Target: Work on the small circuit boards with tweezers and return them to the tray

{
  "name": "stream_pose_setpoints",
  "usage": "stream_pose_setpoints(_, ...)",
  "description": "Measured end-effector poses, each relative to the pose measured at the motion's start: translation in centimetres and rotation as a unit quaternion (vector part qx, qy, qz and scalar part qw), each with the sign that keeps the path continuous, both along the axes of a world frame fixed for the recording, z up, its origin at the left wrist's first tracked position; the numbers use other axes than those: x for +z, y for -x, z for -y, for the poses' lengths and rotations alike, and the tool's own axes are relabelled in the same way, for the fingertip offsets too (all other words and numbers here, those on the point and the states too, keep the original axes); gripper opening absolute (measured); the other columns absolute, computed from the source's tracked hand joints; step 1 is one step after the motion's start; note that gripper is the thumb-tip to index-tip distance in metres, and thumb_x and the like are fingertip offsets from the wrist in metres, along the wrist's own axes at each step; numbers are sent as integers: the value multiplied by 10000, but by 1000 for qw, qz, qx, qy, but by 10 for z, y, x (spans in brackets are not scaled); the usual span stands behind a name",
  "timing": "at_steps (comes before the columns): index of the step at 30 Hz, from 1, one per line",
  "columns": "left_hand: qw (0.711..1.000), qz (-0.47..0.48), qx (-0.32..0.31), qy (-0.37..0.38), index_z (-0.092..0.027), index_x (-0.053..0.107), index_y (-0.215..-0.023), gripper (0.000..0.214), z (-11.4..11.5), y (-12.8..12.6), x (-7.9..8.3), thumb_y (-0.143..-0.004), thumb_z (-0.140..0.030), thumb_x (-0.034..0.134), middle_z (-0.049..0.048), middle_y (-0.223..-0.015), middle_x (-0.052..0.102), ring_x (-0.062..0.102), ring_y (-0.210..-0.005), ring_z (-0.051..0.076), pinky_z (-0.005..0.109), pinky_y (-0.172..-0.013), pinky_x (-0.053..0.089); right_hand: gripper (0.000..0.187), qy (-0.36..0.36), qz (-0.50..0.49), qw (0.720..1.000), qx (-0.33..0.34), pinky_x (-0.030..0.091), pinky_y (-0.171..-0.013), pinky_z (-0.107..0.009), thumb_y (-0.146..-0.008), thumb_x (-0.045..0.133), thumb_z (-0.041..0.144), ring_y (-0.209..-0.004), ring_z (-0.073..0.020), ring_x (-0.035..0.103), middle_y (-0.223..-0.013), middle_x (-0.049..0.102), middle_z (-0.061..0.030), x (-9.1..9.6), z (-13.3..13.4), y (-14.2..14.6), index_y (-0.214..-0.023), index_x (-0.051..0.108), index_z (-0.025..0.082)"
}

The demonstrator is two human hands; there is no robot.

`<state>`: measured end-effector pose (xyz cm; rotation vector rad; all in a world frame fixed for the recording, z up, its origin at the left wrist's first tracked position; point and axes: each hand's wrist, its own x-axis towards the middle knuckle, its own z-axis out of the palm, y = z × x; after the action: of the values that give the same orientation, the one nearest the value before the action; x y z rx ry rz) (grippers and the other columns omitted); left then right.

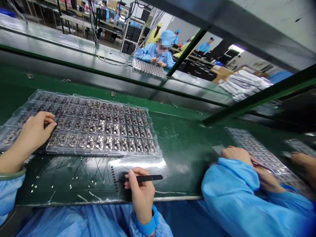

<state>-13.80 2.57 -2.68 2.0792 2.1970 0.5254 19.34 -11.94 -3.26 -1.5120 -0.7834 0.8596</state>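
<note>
My left hand (36, 133) is over the left part of a clear plastic tray (103, 153), thumb and fingers drawn together. What they pinch, if anything, is hidden. Rows of small circuit boards (100, 142) fill the tray's pockets. My right hand (142, 194) grips black tweezers (151, 178) in front of the tray, their tips pointing left over a clear sheet (148, 163). A column of small black pieces (114, 179) lies along that sheet's left side. Thin black wires (74, 166) with tiny pale ends are spread on the green bench between my hands.
At my right, a co-worker's blue sleeve (227, 184) and hands are beside another tray of boards (261, 148). A green post (261, 97) slants up there. Loose small parts (113, 93) lie behind my tray. Across the bench, another person (165, 42) works over a tray (149, 69).
</note>
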Motion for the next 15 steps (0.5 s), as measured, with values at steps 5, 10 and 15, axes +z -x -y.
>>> stream_pose_setpoints(5, 999, -48, 11, 12, -92, 526, -1205, 446, 5, -11, 7, -906, -393, 388, 167, -1059, 652, 606, -1007, 295, 383, -890, 467, 308, -2, -4, 1000, -6, 504, -453, -247, -729, 730, 468, -444, -127, 570, -587, 656, 13, 0, 0, 1, -807, 604, 197)
stream_pose_setpoints(10, 984, -155, 42, 82, -155, 573, -1216, 503, 13, -25, 22, -963, -426, 233, 165, -1148, 664, 598, -991, 376, 466, -753, 475, 295, -8, -2, 1000, -8, 501, -463, -253, -741, 721, 458, -445, -126, 570, -588, 656, 15, -1, 0, 1, -809, 600, 198)
stream_pose_setpoints(15, 993, -91, 39, 68, -143, 606, -1142, 507, 0, -12, 13, -927, -486, 301, 190, -1034, 664, 571, -937, 386, 480, -728, 461, 297, -10, -1, 1000, -5, 497, -459, -263, -740, 716, 468, -443, -131, 569, -585, 652, 15, -2, 0, 1, -808, 603, 202)
